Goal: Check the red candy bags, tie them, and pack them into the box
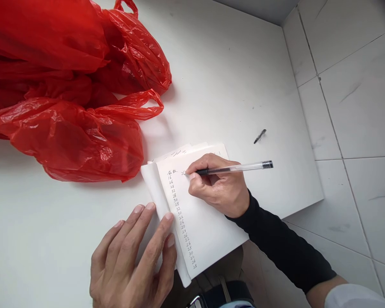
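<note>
A white notepad point(208, 233) lies on the white table point(231, 81) near its front edge, with a column of handwritten numbers down its left side. My right hand point(220, 184) is closed round a clear pen point(235, 168) with a black cap end; its tip touches the top of the page beside the column. My left hand point(134, 261) lies flat with fingers stretched out, its fingertips pressing the notepad's left edge.
Several red plastic bags point(73, 90) are heaped on the table's left half, close to the notepad. A small black pen cap point(259, 136) lies on the table to the right. White floor tiles point(356, 107) lie beyond the table's right edge.
</note>
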Motion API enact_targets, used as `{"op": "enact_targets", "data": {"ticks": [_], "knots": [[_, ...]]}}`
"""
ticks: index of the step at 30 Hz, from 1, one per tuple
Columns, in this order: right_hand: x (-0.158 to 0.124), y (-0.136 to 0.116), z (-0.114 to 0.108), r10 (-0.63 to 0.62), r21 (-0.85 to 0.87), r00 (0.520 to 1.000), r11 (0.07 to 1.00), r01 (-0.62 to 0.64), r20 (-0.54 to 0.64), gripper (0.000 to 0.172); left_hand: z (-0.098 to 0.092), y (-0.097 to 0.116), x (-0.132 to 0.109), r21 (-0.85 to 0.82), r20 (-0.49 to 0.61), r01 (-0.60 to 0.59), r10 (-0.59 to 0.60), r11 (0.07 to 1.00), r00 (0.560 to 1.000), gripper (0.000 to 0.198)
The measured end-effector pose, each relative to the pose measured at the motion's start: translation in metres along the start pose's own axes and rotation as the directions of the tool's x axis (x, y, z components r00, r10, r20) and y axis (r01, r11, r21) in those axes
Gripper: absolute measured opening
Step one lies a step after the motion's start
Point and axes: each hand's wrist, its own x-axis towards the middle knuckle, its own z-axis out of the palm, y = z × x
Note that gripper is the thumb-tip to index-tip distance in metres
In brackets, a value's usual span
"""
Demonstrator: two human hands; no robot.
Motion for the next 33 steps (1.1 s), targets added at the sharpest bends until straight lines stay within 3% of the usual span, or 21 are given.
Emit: {"op": "enact_targets", "data": {"ticks": [16, 22, 25, 29, 33], "knots": [[-0.004, 0.001, 0.001, 0.061, 0.078, 0.996, 0.995, -0.056, -0.060, 0.018, 0.000, 0.000, 0.001, 0.009, -0.008, 0.007, -0.007, 1.000, 1.000, 0.057], [-0.003, -0.003, 0.000, 0.125, 0.190, 0.981, 0.977, -0.096, -0.149, 0.006, 0.000, -0.001, 0.002, 0.017, -0.017, -0.014, 0.014, 1.000, 1.000, 0.059], [-0.003, -0.004, -0.004, 0.173, 0.199, 0.969, 0.970, -0.137, -0.175, 0.022, -0.001, -0.001, 0.003, 0.022, -0.020, -0.036, 0.037, 0.999, 0.999, 0.057], [0.002, -0.005, -0.024, 0.199, 0.055, 0.966, 0.980, -0.192, -0.166, 0.046, -0.003, 0.000, 0.002, 0.028, -0.020, -0.056, 0.057, 0.998, 0.998, 0.054], [0.011, 0.000, -0.059, 0.256, -0.297, 0.962, 0.915, -0.273, -0.094, 0.057, -0.008, 0.001, -0.001, 0.026, 0.004, -0.069, 0.069, 0.997, 0.998, 0.052]]}}
